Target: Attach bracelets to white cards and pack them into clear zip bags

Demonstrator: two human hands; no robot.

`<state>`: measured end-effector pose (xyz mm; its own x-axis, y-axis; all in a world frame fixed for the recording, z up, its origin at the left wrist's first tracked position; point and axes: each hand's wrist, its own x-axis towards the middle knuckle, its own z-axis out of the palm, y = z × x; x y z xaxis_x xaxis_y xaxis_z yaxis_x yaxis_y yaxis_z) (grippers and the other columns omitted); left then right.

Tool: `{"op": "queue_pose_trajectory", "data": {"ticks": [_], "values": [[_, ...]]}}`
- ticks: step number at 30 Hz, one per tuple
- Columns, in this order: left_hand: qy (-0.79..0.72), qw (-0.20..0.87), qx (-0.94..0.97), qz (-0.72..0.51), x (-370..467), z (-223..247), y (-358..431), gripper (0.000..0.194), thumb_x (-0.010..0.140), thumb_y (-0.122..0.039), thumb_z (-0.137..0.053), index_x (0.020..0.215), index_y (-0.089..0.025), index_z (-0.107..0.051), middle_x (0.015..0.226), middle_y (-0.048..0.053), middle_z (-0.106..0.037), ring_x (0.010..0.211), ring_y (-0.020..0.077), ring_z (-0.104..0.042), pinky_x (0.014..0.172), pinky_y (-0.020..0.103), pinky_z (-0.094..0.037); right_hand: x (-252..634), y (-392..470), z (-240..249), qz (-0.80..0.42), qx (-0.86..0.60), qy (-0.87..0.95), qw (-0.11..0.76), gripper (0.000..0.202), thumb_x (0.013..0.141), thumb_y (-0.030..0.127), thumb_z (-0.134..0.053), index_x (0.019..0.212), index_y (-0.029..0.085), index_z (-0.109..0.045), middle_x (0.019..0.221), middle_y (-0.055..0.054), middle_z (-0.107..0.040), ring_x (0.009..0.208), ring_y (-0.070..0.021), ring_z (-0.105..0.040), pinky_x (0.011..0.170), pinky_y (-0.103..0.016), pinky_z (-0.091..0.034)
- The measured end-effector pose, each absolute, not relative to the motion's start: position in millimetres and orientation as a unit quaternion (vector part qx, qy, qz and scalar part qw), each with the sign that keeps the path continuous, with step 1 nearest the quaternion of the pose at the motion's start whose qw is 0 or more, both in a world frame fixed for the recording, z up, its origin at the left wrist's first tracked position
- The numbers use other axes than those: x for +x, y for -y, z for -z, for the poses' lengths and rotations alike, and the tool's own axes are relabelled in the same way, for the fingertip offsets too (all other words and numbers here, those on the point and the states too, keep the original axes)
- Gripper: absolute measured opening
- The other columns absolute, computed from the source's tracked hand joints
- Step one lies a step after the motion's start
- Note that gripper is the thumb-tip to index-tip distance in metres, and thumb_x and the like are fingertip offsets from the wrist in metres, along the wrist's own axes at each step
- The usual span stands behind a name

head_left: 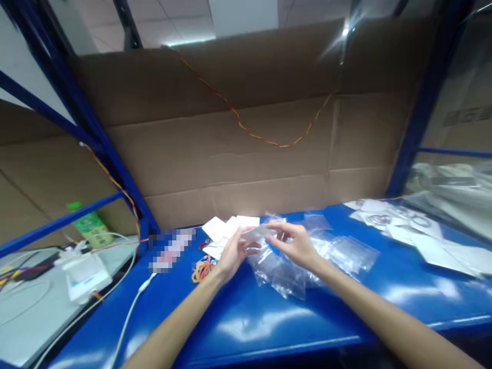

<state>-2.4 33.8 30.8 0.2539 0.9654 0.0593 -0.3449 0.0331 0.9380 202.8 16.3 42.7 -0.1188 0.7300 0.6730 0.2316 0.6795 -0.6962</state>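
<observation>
A small, flat, translucent plastic bag (255, 234) is held up between my two hands, over the middle of the blue table. My left hand (235, 250) pinches its left side, and the fingers of my right hand (294, 243) close on its right end. Whether anything lies inside it is too small to tell. Below and to the right spreads a loose pile of clear plastic bags (284, 271), partly hidden by my right hand. White cards (217, 229) lie just behind my left hand, with a bundle of orange and yellow rubber bands or cords (202, 270) beside it.
Blue table (246, 328) has more white paper sheets (415, 225) at the right. A white cable (130, 307) runs to a blurred-out object (172, 251) at the left. A cardboard wall (246, 169) stands behind. On a side table are a green bottle (90, 225) and a white box (86, 277).
</observation>
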Motion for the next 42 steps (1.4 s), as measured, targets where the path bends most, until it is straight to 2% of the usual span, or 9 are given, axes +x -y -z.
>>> {"op": "queue_pose_trajectory", "data": {"ticks": [6,9,14,20,28,32,36,39,42], "values": [[-0.369,0.581,0.496,-0.529,-4.3,-27.3,-40.0,0.063,0.08,-0.069,-0.071,0.108,-0.012,-0.074,0.091,0.011,-0.077,0.075,0.0232,-0.07,0.064,0.032,-0.057,206.3,-12.1,-47.5,-0.211,-0.315,0.785,0.489,0.031,0.092,0.039,-0.069,0.113,0.019,-0.079,0.093,-0.007,-0.081,0.06,-0.0147,-0.064,0.058,-0.026,-0.05],[-0.378,0.569,0.491,-0.54,-3.9,-28.1,-39.9,0.061,0.079,-0.069,-0.072,0.1,-0.011,-0.075,0.088,0.011,-0.076,0.073,0.0214,-0.069,0.061,0.03,-0.056,207.7,-11.2,-48.1,-0.2,-0.31,0.804,0.467,0.03,0.092,0.036,-0.068,0.116,0.02,-0.078,0.089,-0.006,-0.081,0.06,-0.0146,-0.064,0.057,-0.026,-0.049],[-0.379,0.57,0.477,-0.551,-1.4,-32.9,-35.1,0.055,0.08,-0.065,-0.074,0.094,-0.012,-0.075,0.086,0.01,-0.076,0.072,0.0202,-0.069,0.062,0.028,-0.055,206.9,-12.2,-44.4,-0.179,-0.312,0.795,0.488,0.032,0.095,0.035,-0.065,0.12,0.02,-0.077,0.098,-0.009,-0.081,0.054,-0.0129,-0.06,0.053,-0.026,-0.047],[-0.375,0.574,0.463,-0.561,-1.9,-33.7,-34.9,0.055,0.08,-0.064,-0.074,0.096,-0.011,-0.073,0.09,0.01,-0.077,0.07,0.0194,-0.069,0.06,0.028,-0.054,206.2,-13.7,-41.6,-0.195,-0.327,0.762,0.523,0.033,0.094,0.035,-0.065,0.123,0.021,-0.071,0.114,-0.01,-0.078,0.051,-0.0107,-0.061,0.052,-0.025,-0.051],[-0.371,0.581,0.461,-0.559,-4.1,-30.9,-37.6,0.055,0.078,-0.064,-0.076,0.096,-0.012,-0.073,0.088,0.009,-0.076,0.069,0.0189,-0.068,0.059,0.028,-0.053,208.6,-16.2,-42.6,-0.153,-0.32,0.771,0.529,0.023,0.096,0.032,-0.063,0.111,0.021,-0.076,0.1,-0.007,-0.08,0.056,-0.013,-0.062,0.058,-0.027,-0.052],[-0.371,0.585,0.461,-0.555,-3.5,-31.5,-36.8,0.056,0.077,-0.065,-0.076,0.093,-0.012,-0.073,0.087,0.01,-0.076,0.07,0.0202,-0.069,0.059,0.029,-0.054,206.9,-15.2,-43.2,-0.133,-0.301,0.775,0.539,0.024,0.095,0.034,-0.065,0.111,0.022,-0.078,0.113,-0.01,-0.077,0.058,-0.0129,-0.06,0.055,-0.027,-0.051],[-0.37,0.589,0.452,-0.558,-3.4,-31.4,-36.9,0.052,0.08,-0.063,-0.075,0.094,-0.013,-0.072,0.087,0.009,-0.076,0.069,0.0194,-0.069,0.058,0.028,-0.053,207.3,-13.5,-45.3,-0.112,-0.3,0.783,0.533,0.029,0.095,0.034,-0.064,0.118,0.023,-0.077,0.114,-0.01,-0.074,0.053,-0.01,-0.052,0.05,-0.026,-0.047],[-0.366,0.595,0.438,-0.566,-3.9,-31.5,-37.3,0.049,0.084,-0.061,-0.073,0.1,-0.015,-0.071,0.09,0.008,-0.076,0.069,0.0183,-0.069,0.059,0.027,-0.053,208.9,-13.3,-45.3,-0.098,-0.309,0.784,0.53,0.035,0.095,0.033,-0.064,0.127,0.022,-0.073,0.119,-0.012,-0.073,0.053,-0.0098,-0.051,0.054,-0.027,-0.049],[-0.363,0.599,0.424,-0.574,-4.6,-31.8,-37.7,0.047,0.083,-0.058,-0.075,0.102,-0.015,-0.07,0.091,0.007,-0.076,0.068,0.0176,-0.068,0.059,0.026,-0.053,210.6,-14.0,-43.7,-0.094,-0.324,0.783,0.523,0.034,0.094,0.031,-0.065,0.126,0.02,-0.071,0.109,-0.009,-0.078,0.051,-0.01,-0.053,0.058,-0.026,-0.05]]}}
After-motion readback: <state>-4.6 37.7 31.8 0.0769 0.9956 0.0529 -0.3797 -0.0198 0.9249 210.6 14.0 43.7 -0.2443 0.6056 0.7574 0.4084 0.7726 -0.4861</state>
